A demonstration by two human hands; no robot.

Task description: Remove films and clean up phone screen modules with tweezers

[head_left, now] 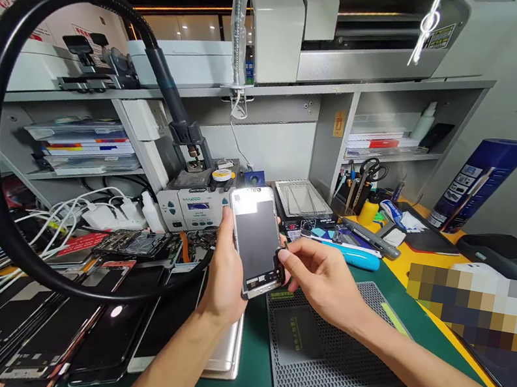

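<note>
Left hand (pixel 225 280) grips the phone screen (pixel 258 240), right hand (pixel 322 273) pinches its right edge — probably light, stiff, brittle; best held by its rims.

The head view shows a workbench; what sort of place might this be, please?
Probably a phone repair workshop: the left hand holds a phone display panel, more phone parts lie to the left, and exposed circuit boards sit behind.

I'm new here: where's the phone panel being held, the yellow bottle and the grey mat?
Phone panel (pixel 261 234), head view: its dark, flat middle.
Yellow bottle (pixel 370 212), head view: its body.
Grey mat (pixel 332 359), head view: its honeycomb-patterned surface.
</note>
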